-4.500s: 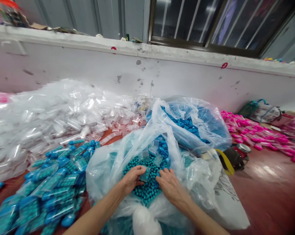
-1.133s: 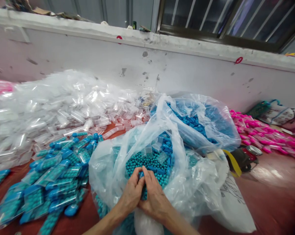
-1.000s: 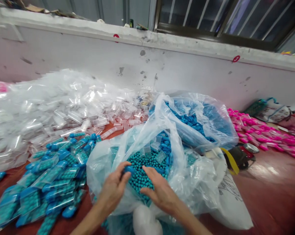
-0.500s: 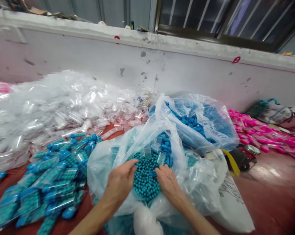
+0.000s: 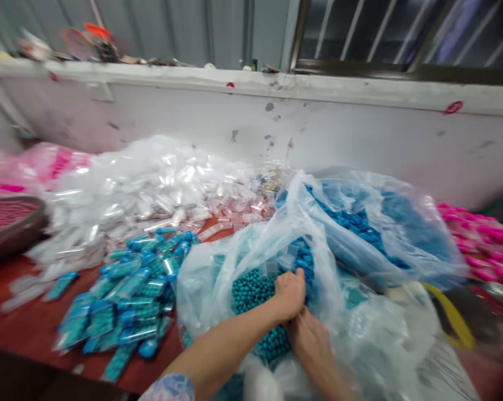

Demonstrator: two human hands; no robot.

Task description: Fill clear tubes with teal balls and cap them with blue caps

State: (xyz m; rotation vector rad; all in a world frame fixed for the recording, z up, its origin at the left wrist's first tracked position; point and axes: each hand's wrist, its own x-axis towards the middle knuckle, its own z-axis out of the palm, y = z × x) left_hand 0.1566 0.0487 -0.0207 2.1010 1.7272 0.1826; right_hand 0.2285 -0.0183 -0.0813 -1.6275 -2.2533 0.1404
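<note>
An open clear plastic bag [image 5: 201, 295] holds teal beads [image 5: 251, 289], with blue caps [image 5: 303, 259] and a few clear tubes [image 5: 287, 259] at its far right side. Over the beads, my left hand [image 5: 291, 292] is closed, fingers curled toward the blue caps. My right hand [image 5: 309, 334] is closed too, just below and touching or nearly touching the left. Whatever lies between the fingers is hidden and blurred. Left of the bag lies a pile of filled teal tubes with blue caps [image 5: 138, 289].
Empty clear tubes [image 5: 151, 184] are heaped along the wall. A bag of blue caps [image 5: 360, 223] stands behind on the right, with pink pieces [image 5: 485, 239] beyond it. At the far left sits a bowl of pink beads [image 5: 38, 228]. A yellow strap [image 5: 452, 314] lies at right.
The view has swung left, bringing the bowl in. My left hand has crossed rightward over the beads and met my right hand near the blue caps. Both hands were apart before.
</note>
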